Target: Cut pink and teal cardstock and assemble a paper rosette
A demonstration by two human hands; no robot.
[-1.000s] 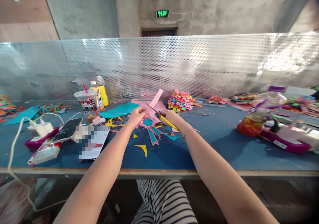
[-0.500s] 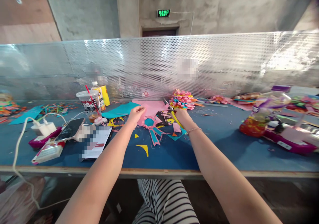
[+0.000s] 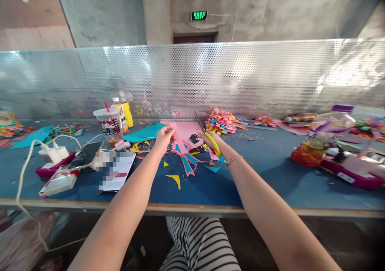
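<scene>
My left hand [image 3: 165,139] pinches a narrow pink paper strip [image 3: 179,139], which slants down over a paper rosette with teal-and-pink tails [image 3: 188,164]. In my right hand [image 3: 217,141] is a pair of scissors with yellow handles [image 3: 213,143]. The blades point up and away, apart from the strip. Behind both hands lies a pink paper sheet [image 3: 191,127], next to a teal sheet [image 3: 144,133]. Scraps are scattered around the rosette, among them a curved yellow piece [image 3: 175,180].
Beyond the right hand sits a pile of multicoloured paper flowers [image 3: 221,121]. A plastic cup [image 3: 108,124], a phone [image 3: 86,155] and a tablet-like screen [image 3: 118,172] are at left. A purple-capped bottle [image 3: 313,146] stands right. A perforated metal screen [image 3: 180,78] closes off the back.
A pink strip now shows at my left hand, lying across the rosette's centre. My right hand has shifted slightly left and the scissors have turned, showing more yellow handle.
</scene>
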